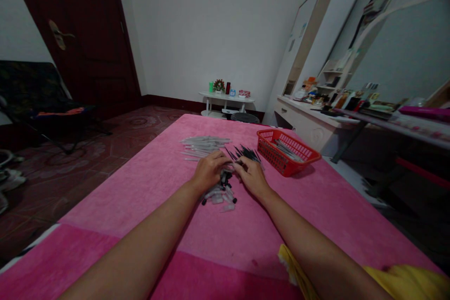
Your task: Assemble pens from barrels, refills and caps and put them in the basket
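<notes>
My left hand (210,168) and my right hand (250,174) meet over the middle of the pink cloth, fingers pinched close together. Between the fingertips is a slim, pale pen barrel, mostly hidden by the fingers. Just beyond my left hand lies a pile of clear pen barrels (202,145). Thin dark pen refills (248,152) fan out behind my right hand. Below both hands, toward me, is a loose heap of clear and black pen caps (218,196).
A red plastic basket (283,168) with pen-like sticks inside stands on the right of the pink-covered table (140,197). Yellow fabric (404,281) lies by my right arm. Farther off are a low white stand (227,97), a cluttered dresser (316,119) and a folding chair (42,98).
</notes>
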Demonstrator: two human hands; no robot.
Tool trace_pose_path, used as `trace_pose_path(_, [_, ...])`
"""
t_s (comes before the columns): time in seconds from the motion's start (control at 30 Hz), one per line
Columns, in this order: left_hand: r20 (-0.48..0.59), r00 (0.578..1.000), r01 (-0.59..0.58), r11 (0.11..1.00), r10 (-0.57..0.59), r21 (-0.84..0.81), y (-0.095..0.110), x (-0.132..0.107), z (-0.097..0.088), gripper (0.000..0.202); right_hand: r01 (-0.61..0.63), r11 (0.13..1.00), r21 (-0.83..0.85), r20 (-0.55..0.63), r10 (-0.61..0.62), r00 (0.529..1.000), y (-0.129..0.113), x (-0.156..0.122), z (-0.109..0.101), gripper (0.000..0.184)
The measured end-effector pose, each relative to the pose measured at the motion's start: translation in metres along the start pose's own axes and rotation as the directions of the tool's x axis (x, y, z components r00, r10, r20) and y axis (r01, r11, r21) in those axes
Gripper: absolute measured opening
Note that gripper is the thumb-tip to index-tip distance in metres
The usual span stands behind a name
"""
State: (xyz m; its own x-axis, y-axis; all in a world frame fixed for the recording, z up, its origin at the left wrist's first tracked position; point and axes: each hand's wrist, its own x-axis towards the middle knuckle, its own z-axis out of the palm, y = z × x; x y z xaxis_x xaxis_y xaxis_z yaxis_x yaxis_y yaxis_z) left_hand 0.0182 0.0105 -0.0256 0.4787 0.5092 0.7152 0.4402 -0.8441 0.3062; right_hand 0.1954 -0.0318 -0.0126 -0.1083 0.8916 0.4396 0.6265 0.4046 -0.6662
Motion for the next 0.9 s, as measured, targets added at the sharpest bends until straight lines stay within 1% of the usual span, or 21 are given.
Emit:
trace_pose_path(0.1, [0.024, 1.0, -0.005, 1.0, 0.005, 0.007, 0.001, 0.0, -0.001, 0.023, -0.031, 0.998, 0.047, 0.044, 0.029, 0.999, 0.001, 0.0, 0.001, 0.036])
trace_pose_path(0.17, [0.047, 0.999, -0.022, 0.999, 0.02, 0.033, 0.003, 0.0, -0.002, 0.024, -0.094, 0.989, 0.115, 0.068, 0.087, 0.994, 0.001, 0.0, 0.002, 0.041])
trace_pose_path(0.27, [0.081, 0.995, -0.058, 0.995, 0.052, 0.082, 0.006, 0.001, -0.004, 0.026, -0.217, 0.937, 0.273, 0.121, 0.191, 0.974, 0.001, 0.0, 0.006, 0.042])
trace_pose_path(0.37, [0.074, 0.994, -0.084, 0.989, 0.075, 0.118, 0.006, 0.002, -0.006, 0.024, -0.287, 0.873, 0.394, 0.168, 0.238, 0.957, 0.001, 0.001, 0.008, 0.045])
trace_pose_path(0.4, [0.049, 0.996, -0.083, 0.989, 0.077, 0.123, 0.005, 0.002, -0.006, 0.021, -0.293, 0.865, 0.407, 0.171, 0.243, 0.955, 0.0, 0.001, 0.008, 0.046])
trace_pose_path(0.47, [-0.04, 0.998, -0.053, 0.993, 0.057, 0.106, 0.002, 0.003, -0.007, 0.018, -0.289, 0.876, 0.385, 0.171, 0.24, 0.955, 0.0, 0.002, 0.006, 0.05])
trace_pose_path(0.53, [-0.172, 0.985, 0.018, 0.999, -0.011, 0.041, -0.002, 0.003, -0.009, 0.018, -0.249, 0.92, 0.303, 0.17, 0.205, 0.964, -0.001, 0.003, 0.004, 0.047])
trace_pose_path(0.57, [-0.249, 0.966, 0.063, 0.998, -0.065, -0.015, -0.004, 0.004, -0.01, 0.018, -0.209, 0.948, 0.242, 0.168, 0.172, 0.971, -0.001, 0.003, 0.002, 0.042])
trace_pose_path(0.6, [-0.325, 0.937, 0.11, 0.991, -0.131, -0.082, -0.006, 0.005, -0.012, 0.018, -0.163, 0.972, 0.172, 0.168, 0.134, 0.977, -0.002, 0.004, 0.001, 0.036])
trace_pose_path(0.63, [-0.397, 0.895, 0.153, 0.975, -0.205, -0.159, -0.008, 0.006, -0.014, 0.016, -0.116, 0.988, 0.099, 0.178, 0.097, 0.979, -0.003, 0.004, 0.0, 0.029])
trace_pose_path(0.67, [-0.461, 0.842, 0.186, 0.953, -0.281, -0.241, -0.01, 0.007, -0.016, 0.014, -0.074, 0.997, 0.03, 0.199, 0.067, 0.978, -0.003, 0.003, -0.001, 0.023])
trace_pose_path(0.7, [-0.513, 0.78, 0.21, 0.923, -0.358, -0.324, -0.012, 0.009, -0.017, 0.012, -0.043, 0.999, -0.031, 0.231, 0.049, 0.972, -0.004, 0.003, -0.002, 0.019])
trace_pose_path(0.77, [-0.566, 0.651, 0.226, 0.842, -0.505, -0.49, -0.016, 0.011, -0.018, 0.011, -0.012, 0.992, -0.122, 0.309, 0.049, 0.95, -0.006, 0.002, -0.004, 0.016])
trace_pose_path(0.8, [-0.56, 0.594, 0.218, 0.786, -0.578, -0.579, -0.019, 0.012, -0.018, 0.015, 0.0, 0.988, -0.153, 0.346, 0.053, 0.937, -0.007, 0.001, -0.004, 0.017])
trace_pose_path(0.83, [-0.528, 0.547, 0.2, 0.714, -0.649, -0.671, -0.021, 0.013, -0.017, 0.02, 0.014, 0.985, -0.174, 0.379, 0.054, 0.924, -0.007, 0.0, -0.005, 0.018])
trace_pose_path(0.87, [-0.472, 0.514, 0.17, 0.624, -0.716, -0.762, -0.024, 0.013, -0.015, 0.024, 0.026, 0.982, -0.185, 0.408, 0.053, 0.912, -0.008, 0.0, -0.005, 0.021])
trace_pose_path(0.9, [-0.402, 0.496, 0.138, 0.527, -0.769, -0.838, -0.027, 0.013, -0.014, 0.028, 0.036, 0.982, -0.184, 0.434, 0.048, 0.9, -0.009, -0.001, -0.006, 0.023])
